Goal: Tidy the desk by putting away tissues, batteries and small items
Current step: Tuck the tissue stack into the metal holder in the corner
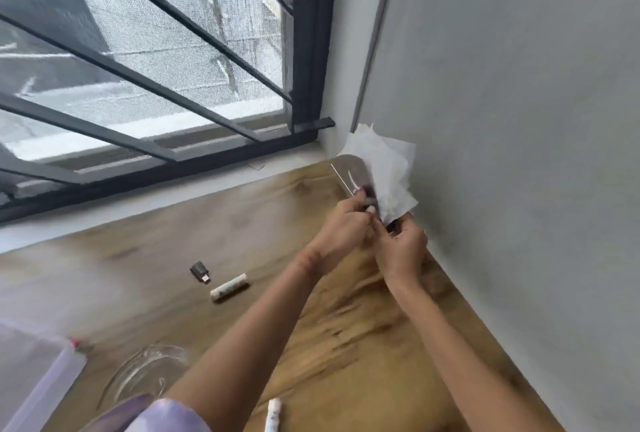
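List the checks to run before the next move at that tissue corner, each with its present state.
1. Left hand holds the grey holder, fingers curled over its edge: ok.
2. Right hand grip just beside it: blurred, cannot tell.
3. Tissues tucked in: they jut out, crumpled against the wall: not ok.
4. Battery put away: it lies on the desk: not ok.
5. Small black adapter put away: it lies beside the battery: not ok.
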